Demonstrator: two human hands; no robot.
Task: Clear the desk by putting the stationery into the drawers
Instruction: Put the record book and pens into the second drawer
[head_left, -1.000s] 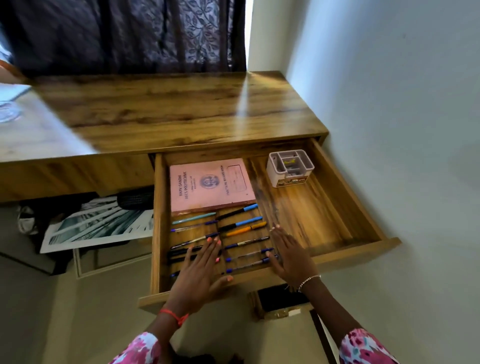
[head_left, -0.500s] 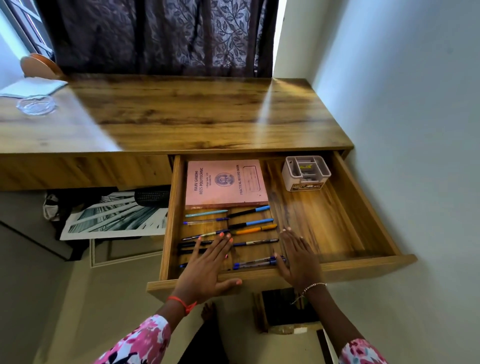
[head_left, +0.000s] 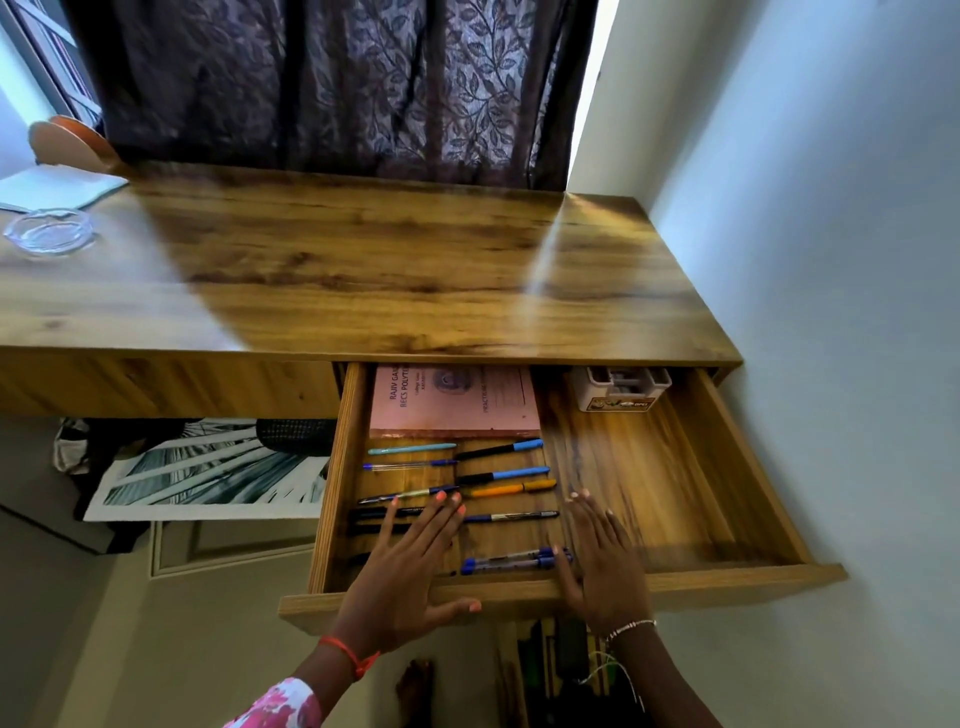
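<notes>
Desk (head_left: 363, 270) drawer (head_left: 727, 578) pulled out.
Pens (head_left: 511, 489) are touched by the left hand (head_left: 410, 577) and right hand (head_left: 602, 566), both laid flat, fingers straight.

Drawer (head_left: 737, 577): book (head_left: 454, 402) rear-left, organiser (head_left: 618, 389) rear-right, pens (head_left: 498, 488) before book.

drawer (head_left: 727, 581) slid inward, notebook (head_left: 453, 408) partly under desk (head_left: 363, 270)

The wooden desk (head_left: 363, 270) carries a glass dish (head_left: 49, 231) and pale paper (head_left: 52, 189) at the frame's left edge. Its open drawer (head_left: 727, 577), lower centre, holds a pink record book (head_left: 452, 402), loose pens (head_left: 501, 474) and a white organiser (head_left: 618, 389).
</notes>
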